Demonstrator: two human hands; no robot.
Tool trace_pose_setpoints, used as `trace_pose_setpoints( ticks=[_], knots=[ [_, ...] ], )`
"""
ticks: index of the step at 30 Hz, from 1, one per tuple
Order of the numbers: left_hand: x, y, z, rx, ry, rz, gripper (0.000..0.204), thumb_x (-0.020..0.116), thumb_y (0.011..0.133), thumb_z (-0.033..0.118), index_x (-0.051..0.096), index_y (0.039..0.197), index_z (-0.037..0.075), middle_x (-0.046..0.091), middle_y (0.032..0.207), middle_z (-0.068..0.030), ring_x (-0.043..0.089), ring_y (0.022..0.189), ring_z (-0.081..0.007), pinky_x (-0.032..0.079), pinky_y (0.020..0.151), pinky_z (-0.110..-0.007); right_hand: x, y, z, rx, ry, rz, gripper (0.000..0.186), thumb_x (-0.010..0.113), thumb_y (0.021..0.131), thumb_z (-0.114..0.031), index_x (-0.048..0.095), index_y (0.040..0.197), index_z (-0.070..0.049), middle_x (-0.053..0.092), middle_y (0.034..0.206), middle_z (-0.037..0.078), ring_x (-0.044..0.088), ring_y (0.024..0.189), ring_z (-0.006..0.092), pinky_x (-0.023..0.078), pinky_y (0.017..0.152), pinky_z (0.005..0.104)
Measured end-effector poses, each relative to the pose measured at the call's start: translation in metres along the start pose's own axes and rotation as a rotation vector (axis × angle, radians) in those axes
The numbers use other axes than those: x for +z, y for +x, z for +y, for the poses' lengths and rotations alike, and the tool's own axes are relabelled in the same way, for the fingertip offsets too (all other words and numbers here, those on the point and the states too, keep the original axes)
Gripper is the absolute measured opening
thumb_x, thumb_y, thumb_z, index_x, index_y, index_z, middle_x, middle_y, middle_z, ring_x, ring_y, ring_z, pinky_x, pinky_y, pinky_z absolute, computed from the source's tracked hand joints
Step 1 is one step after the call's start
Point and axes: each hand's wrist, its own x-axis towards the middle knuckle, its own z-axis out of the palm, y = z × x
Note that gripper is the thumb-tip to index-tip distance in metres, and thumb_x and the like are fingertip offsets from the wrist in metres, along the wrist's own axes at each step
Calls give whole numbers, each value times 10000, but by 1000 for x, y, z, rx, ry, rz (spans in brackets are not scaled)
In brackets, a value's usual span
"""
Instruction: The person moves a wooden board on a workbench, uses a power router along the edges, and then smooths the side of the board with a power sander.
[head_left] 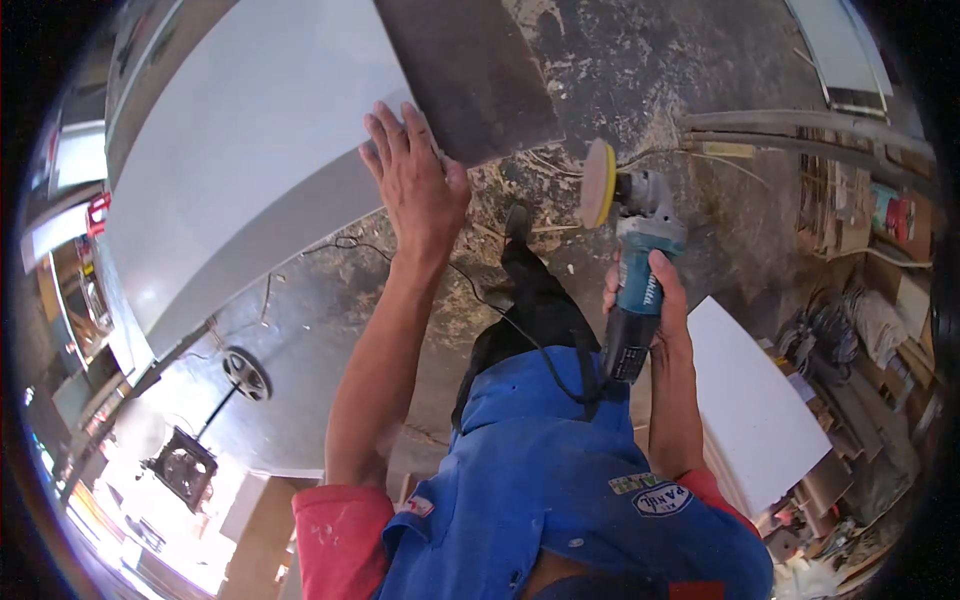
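**Head view: sander lifted, panel steadied**

Head camera looks down past a blue work shirt [560,480] at a dusty concrete floor [620,70].

- Left hand [415,185]: flat on the near edge of a big white panel [240,150], fingers spread and straight, pressing, not gripping anything. A dark brown board [470,70] touches the panel just beyond the fingertips.
- Right hand [650,300]: fingers wrapped tight round the body of a teal angle sander [635,270]. Its round yellowish pad [598,183] stands on edge, clear of the panel, over the floor beside the dark board.
- Black cord [500,310] trails from the tool back across the floor.
- Second white board [750,400] lies to the right, well apart.

Judgement: this looks like a pause between sanding passes (pad off the work, whether it spins I cannot tell). Next move calls for turning the pad flat to the surface and bringing it in while the left hand keeps the panel from shifting; mind the cord.
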Motion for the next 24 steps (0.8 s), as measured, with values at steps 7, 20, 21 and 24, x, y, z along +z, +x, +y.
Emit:
trace_pose_setpoints(
  ticks=[7, 20, 21, 24],
  knots=[
    [-19, -9, -31, 167, -160, -112, 762, 671, 904, 190, 343, 1557, -26, 195, 1661, -293, 132, 1565, -436, 150, 1248, -583, -3, -19, -9, -198, 148, 113, 576, 643, 944, -535, 595, 1118, 12, 673, 809, 140, 699, 662, 240, 599, 585, 370],
    [-66, -90, -112, 78, 80, -59, 810, 671, 861, 109, 330, 1595, 80, 229, 1694, -144, 196, 1569, -344, 188, 1265, -515, 57, -29, -21, -275, 71, 133, 513, 650, 942, -510, 631, 1074, -15, 684, 806, 130, 705, 672, 261, 597, 600, 381],
    [-73, -102, -130, 50, 95, -36, 812, 673, 859, 111, 332, 1596, 85, 237, 1693, -140, 206, 1567, -340, 188, 1266, -512, 64, -34, -21, -323, 40, 175, 526, 651, 940, -514, 619, 1101, -14, 687, 816, 128, 707, 676, 261, 599, 604, 382],
    [-92, -118, -177, -62, 84, 69, 755, 667, 878, 181, 385, 1571, 76, 274, 1681, -139, 231, 1560, -333, 185, 1264, -513, 68, -33, -11, -363, 91, 201, 553, 638, 944, -530, 578, 1176, -32, 689, 828, 115, 698, 682, 258, 585, 602, 389]
  ],
)
